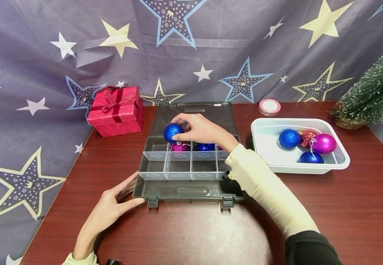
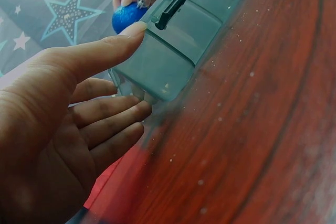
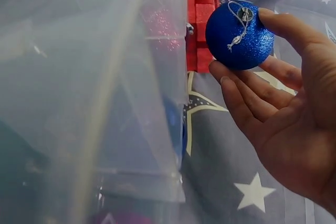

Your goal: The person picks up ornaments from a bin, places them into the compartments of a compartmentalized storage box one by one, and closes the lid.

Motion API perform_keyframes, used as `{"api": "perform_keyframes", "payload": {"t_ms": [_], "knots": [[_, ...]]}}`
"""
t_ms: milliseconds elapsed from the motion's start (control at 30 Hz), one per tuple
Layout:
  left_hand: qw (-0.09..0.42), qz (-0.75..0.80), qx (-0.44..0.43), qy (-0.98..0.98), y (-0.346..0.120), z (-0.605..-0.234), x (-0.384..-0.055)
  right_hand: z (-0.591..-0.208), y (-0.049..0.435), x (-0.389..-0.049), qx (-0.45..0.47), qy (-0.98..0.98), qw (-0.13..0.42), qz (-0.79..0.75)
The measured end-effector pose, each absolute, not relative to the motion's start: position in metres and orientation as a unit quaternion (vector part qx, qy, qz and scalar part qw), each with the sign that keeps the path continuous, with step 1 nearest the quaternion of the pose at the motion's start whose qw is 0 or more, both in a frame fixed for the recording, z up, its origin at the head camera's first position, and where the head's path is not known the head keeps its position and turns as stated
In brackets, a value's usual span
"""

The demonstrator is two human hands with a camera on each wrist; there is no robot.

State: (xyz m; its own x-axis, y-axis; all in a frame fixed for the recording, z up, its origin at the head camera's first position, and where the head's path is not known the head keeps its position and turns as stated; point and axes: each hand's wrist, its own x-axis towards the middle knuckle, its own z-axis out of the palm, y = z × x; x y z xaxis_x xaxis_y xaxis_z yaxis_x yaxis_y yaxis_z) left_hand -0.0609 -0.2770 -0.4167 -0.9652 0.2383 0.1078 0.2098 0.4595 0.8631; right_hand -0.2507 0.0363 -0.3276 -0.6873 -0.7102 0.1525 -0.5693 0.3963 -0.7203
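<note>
My right hand (image 1: pixel 200 129) pinches a glittery blue Christmas ball (image 1: pixel 171 132) between thumb and fingers, over the back row of a clear grey compartment box (image 1: pixel 168 190). A silver cap and string loop show on the ball (image 3: pixel 239 38) in the right wrist view. Below it, a pink glitter ball (image 1: pixel 179 147) sits in a back compartment, with a shiny blue ball (image 1: pixel 205 147) one compartment to the right. My forearm partly hides the box's right end. My left hand (image 1: pixel 110 208) rests at the box's front left corner, thumb and fingers extended (image 2: pixel 113 111).
Right of the box stands a white tub (image 1: pixel 267 167) holding several blue, pink and red ornaments. A red gift box (image 1: pixel 116 112) is at the back left. A ribbon roll (image 1: pixel 269 107) and a small frosted tree (image 1: pixel 372 90) stand at the back right, before a star-patterned cloth.
</note>
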Motion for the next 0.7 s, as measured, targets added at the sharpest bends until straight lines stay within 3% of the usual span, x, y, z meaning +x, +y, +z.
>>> {"api": "perform_keyframes", "payload": {"t_ms": [700], "knots": [[0.012, 0.494, 0.128, 0.860, -0.277, -0.417, -0.061, -0.330, -0.005, -0.255, -0.412, 0.825, 0.096, -0.374]]}}
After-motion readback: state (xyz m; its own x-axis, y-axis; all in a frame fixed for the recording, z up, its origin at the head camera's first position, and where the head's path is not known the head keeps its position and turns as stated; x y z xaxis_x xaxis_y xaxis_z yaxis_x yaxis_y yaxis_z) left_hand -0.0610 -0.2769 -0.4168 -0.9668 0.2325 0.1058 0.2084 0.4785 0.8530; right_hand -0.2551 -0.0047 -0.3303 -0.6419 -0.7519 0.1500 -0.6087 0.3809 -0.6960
